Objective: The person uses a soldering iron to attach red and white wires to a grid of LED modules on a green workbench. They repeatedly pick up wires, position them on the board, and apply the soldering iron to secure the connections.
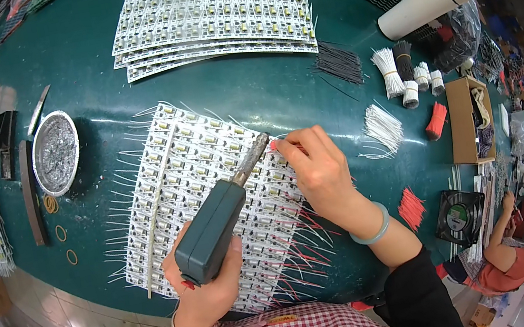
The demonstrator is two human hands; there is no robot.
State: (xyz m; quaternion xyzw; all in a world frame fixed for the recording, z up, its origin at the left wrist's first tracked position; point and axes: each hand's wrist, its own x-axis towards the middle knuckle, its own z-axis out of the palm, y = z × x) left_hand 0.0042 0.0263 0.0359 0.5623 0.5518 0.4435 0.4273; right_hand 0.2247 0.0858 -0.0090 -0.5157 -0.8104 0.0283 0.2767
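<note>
A panel of small white circuit boards (165,191) lies tilted on the green table, with white and red wires sticking out along its edges. My left hand (212,298) is wrapped round the dark green body of a soldering gun (212,232). The gun's metal tip reaches the panel's upper right corner. Right beside that tip, the fingers of my right hand (325,170) pinch a red wire (274,144) against the corner. Most of the wire is hidden by the fingers. Whether the tip touches the wire I cannot tell.
Stacked board panels (214,11) lie at the back. A bowl of grey solder scraps (56,154) stands left. To the right are loose white wires (383,128), red wires (411,208), black wires (339,62), a white bottle (420,6), a cardboard box (461,121) and a fan (459,217). Another person (510,260) sits at right.
</note>
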